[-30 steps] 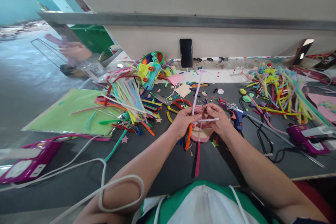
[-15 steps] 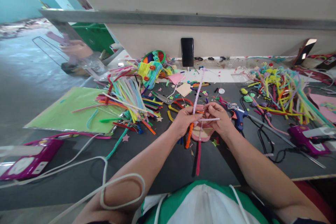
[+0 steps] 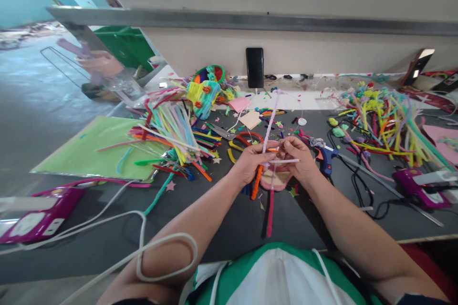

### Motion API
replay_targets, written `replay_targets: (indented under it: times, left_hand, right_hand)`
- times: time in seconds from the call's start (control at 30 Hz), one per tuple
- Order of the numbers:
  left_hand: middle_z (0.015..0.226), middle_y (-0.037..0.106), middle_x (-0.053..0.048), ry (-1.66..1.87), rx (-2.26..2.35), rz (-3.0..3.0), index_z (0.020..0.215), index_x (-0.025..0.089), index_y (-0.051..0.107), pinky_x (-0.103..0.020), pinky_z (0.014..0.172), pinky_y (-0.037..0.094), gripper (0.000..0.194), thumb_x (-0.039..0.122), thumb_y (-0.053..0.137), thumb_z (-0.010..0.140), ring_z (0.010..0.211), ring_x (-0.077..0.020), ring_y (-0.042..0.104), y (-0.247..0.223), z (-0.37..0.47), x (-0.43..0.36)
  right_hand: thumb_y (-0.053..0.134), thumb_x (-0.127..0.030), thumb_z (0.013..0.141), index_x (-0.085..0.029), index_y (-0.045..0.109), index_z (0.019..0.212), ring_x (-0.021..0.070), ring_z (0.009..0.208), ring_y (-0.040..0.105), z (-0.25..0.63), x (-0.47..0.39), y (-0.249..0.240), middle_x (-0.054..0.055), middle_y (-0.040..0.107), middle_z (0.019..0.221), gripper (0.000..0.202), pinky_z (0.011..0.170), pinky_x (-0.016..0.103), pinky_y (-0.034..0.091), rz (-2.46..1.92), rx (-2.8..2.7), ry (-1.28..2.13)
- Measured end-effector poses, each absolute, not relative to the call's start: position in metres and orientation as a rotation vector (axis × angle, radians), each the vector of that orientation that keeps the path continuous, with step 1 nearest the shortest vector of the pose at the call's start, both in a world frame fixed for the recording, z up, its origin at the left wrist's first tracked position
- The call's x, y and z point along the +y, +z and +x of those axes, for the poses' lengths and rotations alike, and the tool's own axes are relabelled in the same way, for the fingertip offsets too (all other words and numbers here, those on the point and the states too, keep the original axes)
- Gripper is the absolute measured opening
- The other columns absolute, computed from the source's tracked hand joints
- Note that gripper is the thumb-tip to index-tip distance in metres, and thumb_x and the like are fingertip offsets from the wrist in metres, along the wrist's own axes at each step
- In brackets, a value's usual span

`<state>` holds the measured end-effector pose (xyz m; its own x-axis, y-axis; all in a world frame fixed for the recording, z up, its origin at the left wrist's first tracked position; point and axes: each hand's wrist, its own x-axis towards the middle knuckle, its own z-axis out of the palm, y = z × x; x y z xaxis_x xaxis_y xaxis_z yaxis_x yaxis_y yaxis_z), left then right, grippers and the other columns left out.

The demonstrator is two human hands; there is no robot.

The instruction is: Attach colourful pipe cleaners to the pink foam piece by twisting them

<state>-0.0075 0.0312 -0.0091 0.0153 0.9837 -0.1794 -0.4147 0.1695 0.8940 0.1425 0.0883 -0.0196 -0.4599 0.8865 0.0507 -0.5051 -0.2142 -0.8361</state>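
Both hands meet above the table's middle, fingers closed. My left hand (image 3: 249, 164) pinches a lavender pipe cleaner (image 3: 272, 121) whose long twisted length stands up and leans right. My right hand (image 3: 298, 156) pinches at the same piece; a short pale lavender end (image 3: 286, 161) sticks out sideways between the hands. A bit of orange shows at the fingertips, partly hidden. Below my left hand an orange pipe cleaner (image 3: 256, 186) slants down; whether it is held, I cannot tell. Under the hands lies a pink-edged, cream-coloured piece (image 3: 275, 181), with a red pipe cleaner (image 3: 271, 214) pointing toward me.
A bundle of pipe cleaners (image 3: 175, 128) rests by a green sheet (image 3: 89, 147) at left. Scissors (image 3: 246, 139) lie beyond my left hand. A blue glue gun (image 3: 325, 159) is right of my right hand. A white cord (image 3: 168, 238) loops over my left forearm. A phone (image 3: 255, 67) stands behind.
Hardly anything differs: the hands keep their hold on the lavender pipe cleaner, with only slight finger movement. The whole view has shifted a little.
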Motion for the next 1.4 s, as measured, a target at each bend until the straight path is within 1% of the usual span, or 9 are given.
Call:
replay_targets:
  times: [0.13,0.33,0.53,0.7,0.93,1.03,1.2,1.27,1.4]
  left_hand:
    - [0.073,0.069,-0.002,1.254,0.979,0.754,0.110,0.018,0.071,-0.017,0.039,0.037,0.050,0.024,0.081,0.061,0.040,-0.0027,0.047,-0.0091,-0.0078,0.0312]
    - [0.078,0.071,-0.003,1.259,0.996,0.757,0.107,0.018,0.072,-0.016,0.038,0.037,0.047,0.023,0.081,0.061,0.041,-0.0026,0.048,-0.0143,-0.0083,0.0321]
    - [0.087,0.072,-0.005,1.247,0.981,0.783,0.107,0.017,0.071,-0.017,0.040,0.041,0.047,0.023,0.081,0.062,0.045,-0.0045,0.053,-0.0153,-0.0087,0.0322]
    - [0.075,0.068,-0.002,1.221,1.003,0.791,0.108,0.017,0.071,-0.016,0.037,0.039,0.046,0.024,0.080,0.064,0.041,-0.0034,0.048,-0.0160,-0.0096,0.0319]
    - [0.082,0.069,-0.003,1.213,1.012,0.829,0.105,0.016,0.072,-0.017,0.038,0.041,0.044,0.025,0.080,0.063,0.041,-0.0024,0.048,-0.0135,-0.0098,0.0316]
    - [0.081,0.069,-0.002,1.213,1.016,0.827,0.105,0.017,0.072,-0.017,0.038,0.040,0.044,0.025,0.081,0.063,0.041,-0.0026,0.048,-0.0124,-0.0093,0.0313]
    - [0.080,0.069,-0.002,1.262,1.016,0.822,0.103,0.017,0.072,-0.017,0.038,0.040,0.042,0.027,0.080,0.063,0.042,-0.0023,0.047,-0.0134,-0.0089,0.0321]
    - [0.078,0.069,-0.002,1.283,1.014,0.827,0.100,0.016,0.073,-0.017,0.038,0.038,0.040,0.027,0.080,0.063,0.040,-0.0019,0.046,-0.0139,-0.0094,0.0327]
    - [0.073,0.067,-0.002,1.302,0.988,0.808,0.095,0.014,0.073,-0.017,0.040,0.038,0.034,0.026,0.080,0.064,0.041,-0.0025,0.047,-0.0135,-0.0105,0.0325]
  right_hand:
    - [0.074,-0.031,0.076,-0.020,0.067,0.080,0.0087,0.055,0.050,0.1421,0.0887,-0.0216,-0.003,0.058,0.060,0.014,0.055,0.022,0.042,-0.552,-1.048,1.800]
    - [0.074,-0.032,0.075,-0.021,0.065,0.079,0.0084,0.055,0.048,0.1403,0.0890,-0.0234,-0.004,0.056,0.060,0.015,0.054,0.021,0.040,-0.574,-1.074,1.751]
    - [0.074,-0.036,0.073,-0.021,0.063,0.077,0.0087,0.053,0.044,0.1388,0.0878,-0.0231,-0.004,0.054,0.058,0.019,0.051,0.021,0.036,-0.638,-1.104,1.680]
    - [0.074,-0.035,0.074,-0.021,0.062,0.076,0.0084,0.053,0.044,0.1382,0.0873,-0.0232,-0.004,0.053,0.058,0.019,0.052,0.021,0.036,-0.622,-1.101,1.672]
    - [0.075,-0.037,0.073,-0.022,0.060,0.076,0.0089,0.054,0.043,0.1376,0.0871,-0.0251,-0.004,0.052,0.061,0.021,0.052,0.021,0.036,-0.616,-1.096,1.684]
    - [0.075,-0.039,0.072,-0.023,0.060,0.076,0.0095,0.055,0.043,0.1379,0.0873,-0.0255,-0.004,0.052,0.062,0.022,0.053,0.022,0.036,-0.628,-1.107,1.679]
    - [0.071,-0.036,0.077,-0.023,0.061,0.077,0.0098,0.055,0.043,0.1385,0.0870,-0.0251,-0.004,0.051,0.059,0.017,0.054,0.022,0.035,-0.616,-1.144,1.648]
    - [0.071,-0.036,0.077,-0.023,0.062,0.079,0.0100,0.056,0.044,0.1380,0.0861,-0.0244,-0.004,0.054,0.062,0.015,0.055,0.023,0.037,-0.635,-1.151,1.610]
    - [0.074,-0.034,0.074,-0.025,0.066,0.084,0.0106,0.060,0.050,0.1358,0.0834,-0.0233,-0.002,0.062,0.077,0.015,0.057,0.024,0.042,-0.684,-1.130,1.590]
